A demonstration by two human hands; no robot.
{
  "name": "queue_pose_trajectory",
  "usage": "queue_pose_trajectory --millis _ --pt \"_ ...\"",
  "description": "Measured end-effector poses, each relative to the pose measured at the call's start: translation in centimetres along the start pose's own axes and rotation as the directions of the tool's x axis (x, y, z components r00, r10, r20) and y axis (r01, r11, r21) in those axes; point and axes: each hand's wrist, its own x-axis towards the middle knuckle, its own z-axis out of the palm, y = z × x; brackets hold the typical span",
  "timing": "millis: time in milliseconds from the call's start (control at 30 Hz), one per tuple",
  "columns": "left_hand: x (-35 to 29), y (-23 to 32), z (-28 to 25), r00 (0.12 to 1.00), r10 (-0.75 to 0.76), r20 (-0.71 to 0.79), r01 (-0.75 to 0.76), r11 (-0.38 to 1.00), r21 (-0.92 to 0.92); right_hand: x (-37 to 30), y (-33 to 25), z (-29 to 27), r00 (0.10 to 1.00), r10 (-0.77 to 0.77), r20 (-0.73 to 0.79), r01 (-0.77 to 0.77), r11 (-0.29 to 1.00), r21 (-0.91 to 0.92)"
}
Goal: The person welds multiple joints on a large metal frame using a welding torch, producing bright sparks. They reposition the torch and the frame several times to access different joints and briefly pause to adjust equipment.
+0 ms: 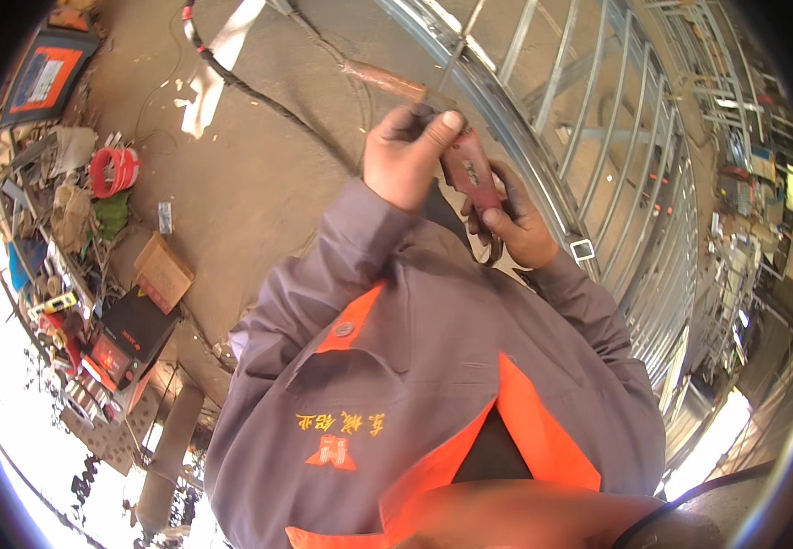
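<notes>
Both my hands are on a worn, dark red tool (472, 172) with a flat body, held in front of my chest; its exact kind I cannot make out. My left hand (407, 151) is closed at its upper end, the thumb pressed along the edge. Around its lower part, my right hand (523, 220) is closed, with a dark curved piece showing below the fingers. Just beyond my left hand is a copper-coloured cylindrical handle (385, 80) joined to a cable. Part of the tool is hidden by my fingers.
Silver metal bars in a welded frame (588, 119) lie to the right, close to my right hand. A thick black cable (268, 105) crosses the brown floor. At the left are a red bucket (114, 171), a cardboard box (164, 273), a black machine (131, 339) and piled clutter.
</notes>
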Motion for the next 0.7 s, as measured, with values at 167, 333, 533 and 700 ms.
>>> queue_pose_trajectory --millis 167,333,533,700 --pt "0.7 -2.1 -4.6 0.972 -0.198 0.125 0.131 0.901 0.414 0.5 -6.5 -3.2 0.894 -0.333 -0.299 -0.005 0.661 -0.751" --pt "-2.4 -6.7 -14.7 0.925 -0.377 0.035 0.249 0.675 0.695 3.8 -16.0 -5.7 0.907 -0.26 -0.332 -0.304 0.143 -0.942" --pt "-9.9 -16.3 -29.0 0.79 -0.338 -0.511 0.613 0.414 0.673 9.6 -18.8 -8.0 0.931 -0.247 -0.268 -0.246 0.116 -0.962" --pt "-15.8 -21.3 -29.6 0.832 -0.305 -0.464 0.492 0.017 0.87 12.8 -17.5 -8.6 0.972 -0.084 -0.22 -0.169 0.4 -0.901"
